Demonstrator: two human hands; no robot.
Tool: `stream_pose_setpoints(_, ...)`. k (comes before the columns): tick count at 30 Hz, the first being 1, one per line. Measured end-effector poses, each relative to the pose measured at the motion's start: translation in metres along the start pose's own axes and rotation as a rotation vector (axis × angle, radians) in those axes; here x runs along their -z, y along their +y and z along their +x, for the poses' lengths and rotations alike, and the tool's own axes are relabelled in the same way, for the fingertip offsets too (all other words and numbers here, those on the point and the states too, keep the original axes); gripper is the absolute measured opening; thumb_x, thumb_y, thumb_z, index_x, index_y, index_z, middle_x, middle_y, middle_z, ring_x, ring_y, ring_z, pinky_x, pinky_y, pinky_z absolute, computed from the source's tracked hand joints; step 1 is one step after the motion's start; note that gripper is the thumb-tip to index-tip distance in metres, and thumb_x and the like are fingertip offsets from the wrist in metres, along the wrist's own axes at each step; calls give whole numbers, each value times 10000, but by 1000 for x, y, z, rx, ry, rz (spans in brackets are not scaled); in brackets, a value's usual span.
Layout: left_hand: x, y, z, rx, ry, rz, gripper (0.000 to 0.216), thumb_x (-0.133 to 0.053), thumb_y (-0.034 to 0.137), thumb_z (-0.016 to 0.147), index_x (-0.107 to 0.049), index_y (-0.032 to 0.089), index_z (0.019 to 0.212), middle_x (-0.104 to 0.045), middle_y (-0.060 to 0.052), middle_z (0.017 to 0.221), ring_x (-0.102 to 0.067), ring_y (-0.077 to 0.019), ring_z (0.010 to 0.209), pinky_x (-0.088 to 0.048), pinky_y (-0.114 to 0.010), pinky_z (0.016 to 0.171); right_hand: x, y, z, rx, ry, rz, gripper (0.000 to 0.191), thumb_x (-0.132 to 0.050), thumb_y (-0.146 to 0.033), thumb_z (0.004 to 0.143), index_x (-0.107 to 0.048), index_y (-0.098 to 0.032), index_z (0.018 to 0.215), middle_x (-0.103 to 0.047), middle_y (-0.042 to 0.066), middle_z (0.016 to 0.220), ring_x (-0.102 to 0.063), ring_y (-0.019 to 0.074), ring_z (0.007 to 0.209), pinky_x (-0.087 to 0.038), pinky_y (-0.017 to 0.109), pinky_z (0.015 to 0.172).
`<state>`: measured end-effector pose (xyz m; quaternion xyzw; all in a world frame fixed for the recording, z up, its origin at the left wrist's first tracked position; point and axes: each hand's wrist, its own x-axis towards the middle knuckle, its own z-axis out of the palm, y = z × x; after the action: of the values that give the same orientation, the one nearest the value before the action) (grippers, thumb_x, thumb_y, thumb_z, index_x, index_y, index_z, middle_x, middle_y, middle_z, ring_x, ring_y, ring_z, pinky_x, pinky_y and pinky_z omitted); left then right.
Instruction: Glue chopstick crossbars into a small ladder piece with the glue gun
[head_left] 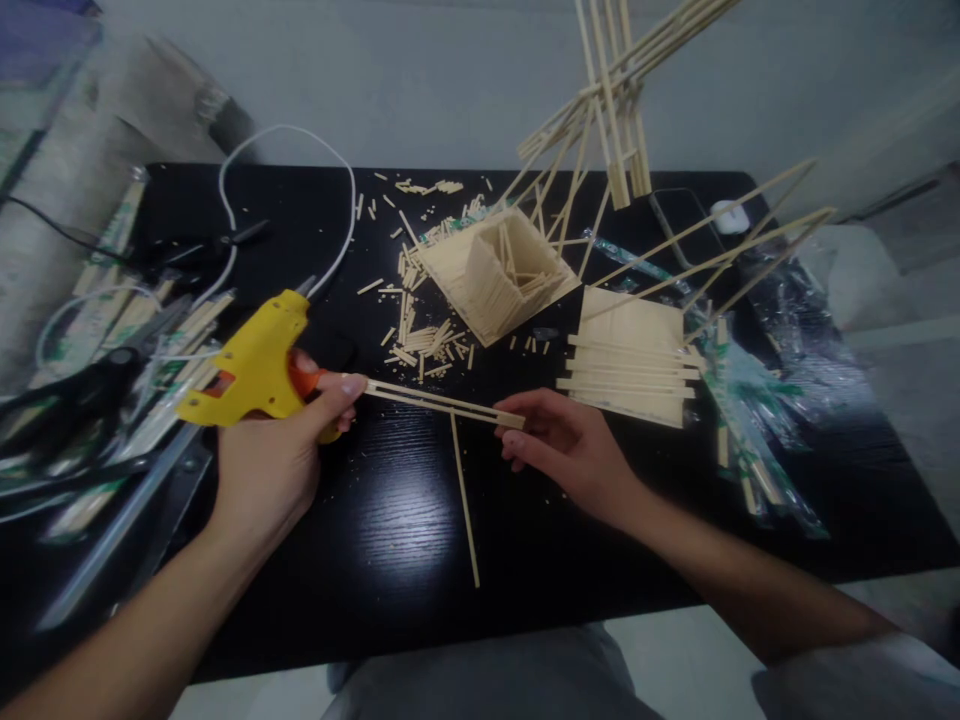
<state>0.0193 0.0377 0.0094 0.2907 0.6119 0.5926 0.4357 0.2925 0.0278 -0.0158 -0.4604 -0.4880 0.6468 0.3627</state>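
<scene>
My left hand [274, 455] is closed around a yellow hot glue gun [255, 365] with an orange trigger. Its thumb and finger also pinch the left end of a narrow frame [420, 397] made of two parallel wooden chopsticks. My right hand [574, 445] grips the frame's other end, where a short piece joins the sticks. A single chopstick [466, 505] extends from just below the frame toward the table's front edge; I cannot tell whether the two touch. Ahead sit a wooden model [487, 290] with a box-like part and a flat stick panel [630, 345].
Short cut pieces [427, 340] litter the black table [570, 560]. At left lie scissors [112, 375], wrapped chopsticks and a white cable [352, 190]. Plastic wrappers [757, 430] and a phone [686, 225] are at right. Tall stick assemblies [611, 90] rise at the back.
</scene>
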Motion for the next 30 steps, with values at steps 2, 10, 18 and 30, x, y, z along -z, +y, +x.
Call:
stream_pose_setpoints(2, -1, 0, 0, 5, 7, -5, 444, -991, 160, 587, -658, 272, 859, -674, 61, 668, -584, -122, 582, -526, -220, 543, 1, -1, -1, 83, 53, -46, 337, -905, -423, 920, -796, -253, 1190, -813, 67, 1091, -773, 214, 951, -665, 337, 802)
stream_pose_setpoints(10, -1, -1, 2, -7, 5, -11, 483, -1012, 172, 576, -645, 263, 876, -673, 69, 662, -591, -112, 574, -526, -201, 541, 9, -1, -2, 252, 243, -93, 142, -709, -252, 1004, -806, -264, 901, -781, 38, 941, -731, 238, 937, -580, 385, 887)
stream_pose_setpoints(18, -1, 1, 1, -7, 8, -30, 446, -991, 132, 613, -644, 249, 868, -669, 67, 658, -589, -107, 565, -527, -199, 541, 9, 4, 5, 153, 291, 109, 68, -768, -280, 993, -834, -265, 987, -727, -11, 799, -661, 177, 764, -524, 334, 761)
stream_pose_setpoints(30, 0, -1, 5, -21, 25, -36, 471, -964, 120, 567, -621, 217, 876, -692, 69, 656, -609, -94, 535, -531, -176, 518, 4, -6, 9, 8, 302, 258, 286, -974, -421, 843, -812, -204, 933, -807, 11, 807, -477, 52, 446, -348, 195, 406)
